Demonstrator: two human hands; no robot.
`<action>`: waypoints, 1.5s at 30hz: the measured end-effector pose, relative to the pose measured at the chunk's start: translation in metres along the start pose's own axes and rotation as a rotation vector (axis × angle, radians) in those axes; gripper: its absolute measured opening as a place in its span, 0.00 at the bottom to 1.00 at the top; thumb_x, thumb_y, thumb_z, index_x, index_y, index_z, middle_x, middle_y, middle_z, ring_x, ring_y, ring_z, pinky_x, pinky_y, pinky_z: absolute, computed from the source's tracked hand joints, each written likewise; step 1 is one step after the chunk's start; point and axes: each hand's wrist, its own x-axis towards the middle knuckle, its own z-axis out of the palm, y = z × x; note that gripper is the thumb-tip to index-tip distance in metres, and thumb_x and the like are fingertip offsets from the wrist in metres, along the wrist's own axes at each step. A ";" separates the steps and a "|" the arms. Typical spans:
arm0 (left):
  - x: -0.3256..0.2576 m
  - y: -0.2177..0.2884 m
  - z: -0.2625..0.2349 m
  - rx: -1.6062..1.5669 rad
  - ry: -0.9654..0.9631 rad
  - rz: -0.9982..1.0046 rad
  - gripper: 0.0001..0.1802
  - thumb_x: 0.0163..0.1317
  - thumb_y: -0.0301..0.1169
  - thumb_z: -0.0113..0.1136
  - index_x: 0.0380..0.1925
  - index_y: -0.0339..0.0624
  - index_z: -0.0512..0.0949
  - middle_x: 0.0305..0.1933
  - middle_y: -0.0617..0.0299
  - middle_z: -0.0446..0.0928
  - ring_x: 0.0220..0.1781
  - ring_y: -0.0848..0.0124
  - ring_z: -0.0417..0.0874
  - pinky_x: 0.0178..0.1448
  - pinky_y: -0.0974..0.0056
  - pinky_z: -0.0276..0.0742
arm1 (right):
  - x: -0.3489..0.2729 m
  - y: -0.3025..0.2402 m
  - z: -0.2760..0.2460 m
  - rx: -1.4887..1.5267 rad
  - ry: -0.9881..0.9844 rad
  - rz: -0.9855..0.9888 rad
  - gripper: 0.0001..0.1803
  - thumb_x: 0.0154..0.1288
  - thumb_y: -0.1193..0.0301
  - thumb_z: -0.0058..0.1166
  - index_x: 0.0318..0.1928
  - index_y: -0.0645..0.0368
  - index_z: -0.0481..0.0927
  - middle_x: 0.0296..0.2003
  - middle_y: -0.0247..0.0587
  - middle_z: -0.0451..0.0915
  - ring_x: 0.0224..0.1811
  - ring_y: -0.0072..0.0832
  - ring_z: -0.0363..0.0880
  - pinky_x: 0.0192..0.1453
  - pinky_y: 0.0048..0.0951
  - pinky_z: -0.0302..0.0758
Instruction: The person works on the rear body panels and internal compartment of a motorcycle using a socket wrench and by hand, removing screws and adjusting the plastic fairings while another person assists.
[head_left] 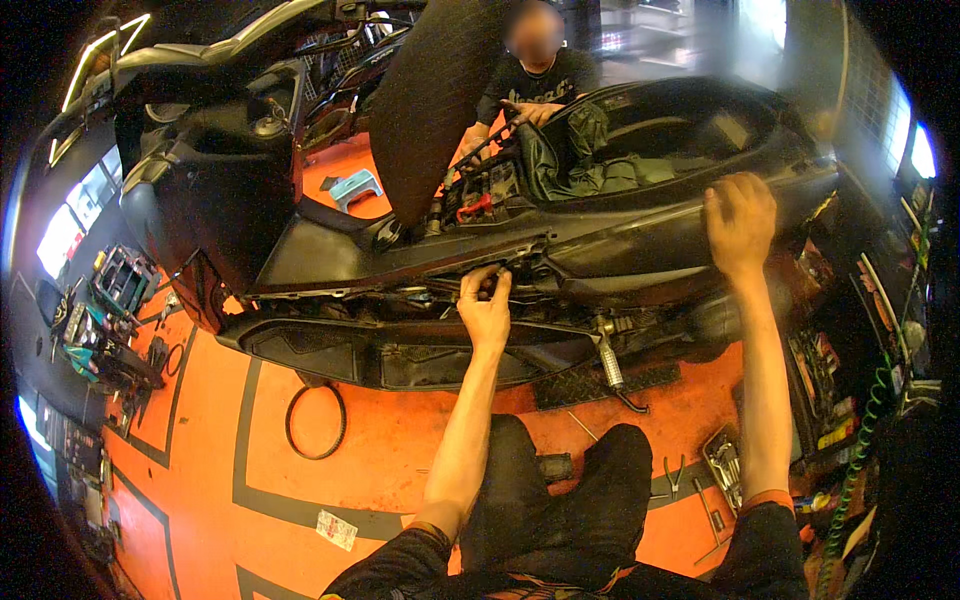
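Observation:
In front of me stands a scooter with black body panels (640, 235). My left hand (484, 303) is at the gap below its middle bodywork, above the footboard (320, 350). Thumb and fingers are pinched together there; whatever lies between them is too small to make out. My right hand (742, 222) is on the rear side panel (660, 250), fingers bent over near its upper edge, fingertips partly hidden. The seat (425, 100) is tipped up. Dark green cloth (590, 165) lies in the open storage well. Red-capped parts (474, 207) show in front of it.
Across the scooter another person (540, 85) has both hands by the storage well. Pliers (674, 478), a tool tray (722, 465) and a T-handle tool (712, 515) lie to my right. A black ring-shaped belt (315, 422) and a paper (337, 530) lie on the orange floor (210, 470). A blue stool (355, 188) stands beyond.

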 end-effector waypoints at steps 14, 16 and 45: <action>0.000 0.007 0.003 -0.003 0.036 -0.168 0.15 0.55 0.34 0.66 0.34 0.34 0.77 0.29 0.65 0.75 0.29 0.76 0.69 0.35 0.70 0.67 | 0.001 0.001 -0.002 0.005 0.044 -0.018 0.12 0.59 0.60 0.53 0.35 0.55 0.80 0.41 0.37 0.78 0.53 0.39 0.70 0.58 0.39 0.63; 0.001 -0.002 0.003 0.017 0.050 -0.183 0.15 0.55 0.35 0.66 0.35 0.35 0.76 0.27 0.67 0.73 0.26 0.79 0.68 0.31 0.72 0.66 | 0.000 0.002 0.000 0.015 0.037 -0.007 0.12 0.59 0.60 0.53 0.35 0.55 0.80 0.41 0.37 0.78 0.53 0.39 0.71 0.58 0.39 0.63; 0.000 0.007 -0.005 0.095 -0.016 -0.047 0.12 0.57 0.31 0.62 0.36 0.32 0.79 0.36 0.57 0.77 0.40 0.69 0.76 0.47 0.65 0.72 | -0.002 0.001 -0.005 0.015 0.052 0.008 0.12 0.58 0.61 0.53 0.34 0.56 0.80 0.40 0.38 0.78 0.52 0.40 0.71 0.58 0.40 0.63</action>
